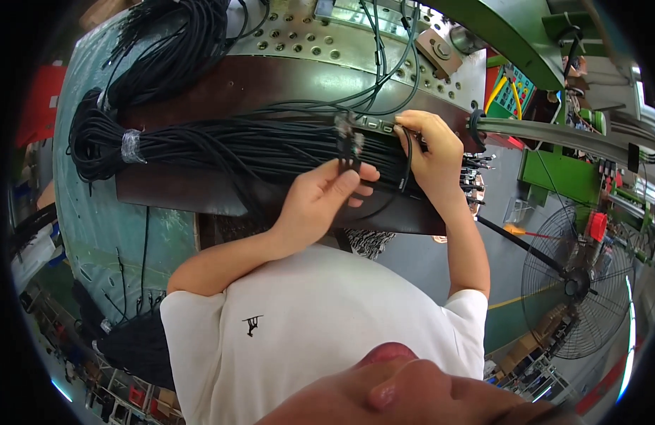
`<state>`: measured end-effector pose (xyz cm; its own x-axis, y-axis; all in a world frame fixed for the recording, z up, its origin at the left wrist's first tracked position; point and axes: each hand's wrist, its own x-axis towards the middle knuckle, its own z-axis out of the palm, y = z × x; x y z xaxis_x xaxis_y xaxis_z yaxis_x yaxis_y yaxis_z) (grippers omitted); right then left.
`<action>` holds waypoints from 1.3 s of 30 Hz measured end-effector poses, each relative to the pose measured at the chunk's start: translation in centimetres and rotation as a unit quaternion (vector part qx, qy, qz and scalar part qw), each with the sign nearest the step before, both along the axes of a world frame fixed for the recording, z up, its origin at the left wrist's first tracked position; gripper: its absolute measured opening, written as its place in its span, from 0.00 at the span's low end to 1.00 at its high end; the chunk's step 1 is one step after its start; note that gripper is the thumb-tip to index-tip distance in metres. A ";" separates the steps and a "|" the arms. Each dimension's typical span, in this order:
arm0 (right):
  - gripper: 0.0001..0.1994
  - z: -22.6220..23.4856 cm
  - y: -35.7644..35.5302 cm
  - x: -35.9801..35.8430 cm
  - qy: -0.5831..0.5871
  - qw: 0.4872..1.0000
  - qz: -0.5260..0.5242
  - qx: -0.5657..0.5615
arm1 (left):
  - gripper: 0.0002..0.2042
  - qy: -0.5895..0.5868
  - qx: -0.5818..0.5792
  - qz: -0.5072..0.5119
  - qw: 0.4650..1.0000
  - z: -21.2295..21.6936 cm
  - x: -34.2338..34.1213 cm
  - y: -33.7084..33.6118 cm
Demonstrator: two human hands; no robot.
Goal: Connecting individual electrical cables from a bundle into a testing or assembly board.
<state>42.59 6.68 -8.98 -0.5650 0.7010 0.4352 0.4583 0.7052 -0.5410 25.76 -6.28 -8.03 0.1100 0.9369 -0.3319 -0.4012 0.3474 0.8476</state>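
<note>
My left hand (pixel 319 200) pinches a small bunch of black cable ends (pixel 350 145) between thumb and fingers; their metallic tips point away from me and are slightly blurred. My right hand (pixel 435 147) is closed on a thin black cable (pixel 409 159), with its fingertips at the right end of a small metal fixture (pixel 376 125) that has slots in its top. The cable's end is hidden by those fingers. Beneath both hands lies a thick bundle of black cables (pixel 228 147), tied near its looped left end with a clear wrap (pixel 132 146).
Another coil of black cables (pixel 168 53) lies at the far left. Behind the fixture is a perforated metal plate (pixel 299 35). A green machine frame (pixel 508 35) rises at the right, above a metal bar (pixel 554 129). A floor fan (pixel 577 283) stands at the lower right.
</note>
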 end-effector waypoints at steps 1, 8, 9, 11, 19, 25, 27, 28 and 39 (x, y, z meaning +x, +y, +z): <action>0.09 0.1 0.0 -0.6 -0.002 1.000 0.011 -0.027 | 0.14 -0.061 -0.014 0.031 0.998 0.0 -0.5 0.2; 0.07 -0.3 -0.8 -1.5 -0.053 0.996 0.026 -0.061 | 0.14 -0.160 -0.066 -0.017 0.985 0.3 -0.8 1.0; 0.06 -0.3 -0.8 -1.5 -0.052 0.997 0.030 -0.044 | 0.14 -0.164 -0.063 -0.024 0.984 0.2 -0.8 1.0; 0.06 0.7 -1.3 -1.7 -0.113 0.992 0.016 -0.046 | 0.14 -0.163 -0.076 -0.019 0.984 0.4 -0.6 0.9; 0.08 1.7 -1.6 -1.9 -0.193 0.981 0.006 -0.017 | 0.13 -0.167 -0.080 -0.048 0.982 0.2 -0.5 1.4; 0.11 2.2 -2.5 -0.9 -0.077 0.984 0.049 0.155 | 0.14 -0.177 -0.087 -0.076 0.977 0.4 -0.4 1.8; 0.11 2.1 -2.9 -0.8 -0.080 0.983 0.083 0.143 | 0.13 -0.177 -0.102 -0.129 0.970 0.8 -0.7 1.4; 0.11 1.0 -1.8 -0.5 -0.039 0.991 0.060 0.116 | 0.13 -0.147 -0.091 -0.116 0.978 1.1 -0.7 1.5; 0.08 0.1 -1.8 -0.2 -0.047 0.995 -0.029 -0.083 | 0.17 -0.163 -0.051 0.003 0.985 1.5 -0.2 1.7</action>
<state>42.43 4.91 -8.93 -0.5548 0.7910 0.2578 0.5488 0.5808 -0.6012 25.58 -4.55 -6.54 0.2216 0.9012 -0.3724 -0.6485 0.4215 0.6339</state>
